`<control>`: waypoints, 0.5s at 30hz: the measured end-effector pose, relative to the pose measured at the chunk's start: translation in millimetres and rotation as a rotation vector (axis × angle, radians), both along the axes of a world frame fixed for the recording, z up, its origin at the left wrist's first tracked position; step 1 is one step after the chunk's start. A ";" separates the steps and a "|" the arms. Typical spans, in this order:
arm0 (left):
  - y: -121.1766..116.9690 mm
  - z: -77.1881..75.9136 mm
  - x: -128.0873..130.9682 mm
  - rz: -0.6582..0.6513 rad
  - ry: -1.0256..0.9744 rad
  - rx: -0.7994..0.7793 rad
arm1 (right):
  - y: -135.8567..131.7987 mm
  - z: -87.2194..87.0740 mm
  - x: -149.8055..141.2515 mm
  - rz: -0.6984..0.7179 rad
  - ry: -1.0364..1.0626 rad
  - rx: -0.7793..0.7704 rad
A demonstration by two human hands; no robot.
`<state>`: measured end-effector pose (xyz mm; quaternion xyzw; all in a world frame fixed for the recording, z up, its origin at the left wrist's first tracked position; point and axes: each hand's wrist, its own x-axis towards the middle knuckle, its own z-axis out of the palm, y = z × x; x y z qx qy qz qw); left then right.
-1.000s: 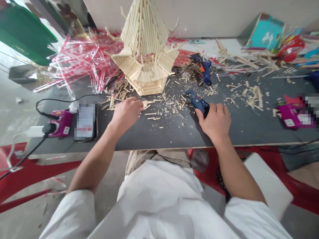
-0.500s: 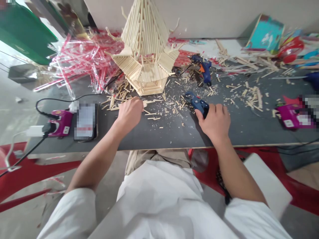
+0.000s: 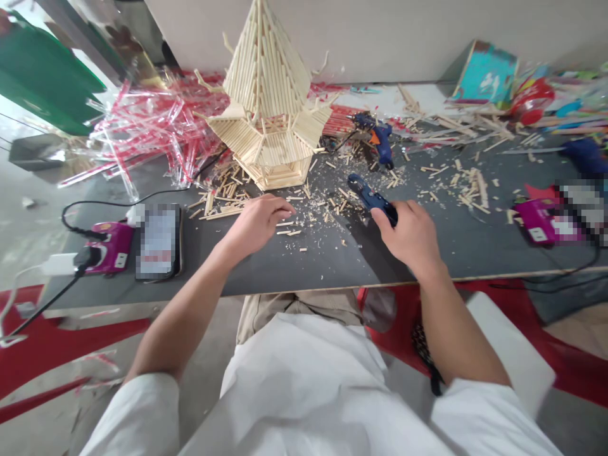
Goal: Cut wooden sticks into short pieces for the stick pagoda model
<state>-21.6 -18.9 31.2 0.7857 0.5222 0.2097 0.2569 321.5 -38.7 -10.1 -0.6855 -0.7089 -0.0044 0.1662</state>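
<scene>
Right hand (image 3: 411, 235) grip holding blue cutter (image 3: 373, 199); left hand (image 3: 259, 221) grip loose, over stick offcuts (image 3: 289, 227)

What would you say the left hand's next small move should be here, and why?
Probably pinching up one of the cut sticks beside its fingertips: the left hand rests open on the table among them, while the right hand grips the blue cutter.

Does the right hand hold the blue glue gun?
No, the right hand grips blue cutters; the blue glue gun lies apart, farther back on the table.
</scene>
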 end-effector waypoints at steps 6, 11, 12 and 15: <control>19.5 -7.6 43.4 0.077 -0.636 -0.301 | -8.3 25.5 -15.4 0.155 0.797 -0.321; 23.5 -7.3 62.9 0.163 -0.949 -0.388 | -9.4 28.5 -33.1 0.149 0.958 -0.501; 23.4 -8.3 63.5 0.176 -0.970 -0.399 | -8.8 29.2 -35.1 0.149 0.950 -0.529; 22.0 -13.6 61.7 0.184 -1.003 -0.414 | -6.4 32.0 -37.6 0.173 0.897 -0.618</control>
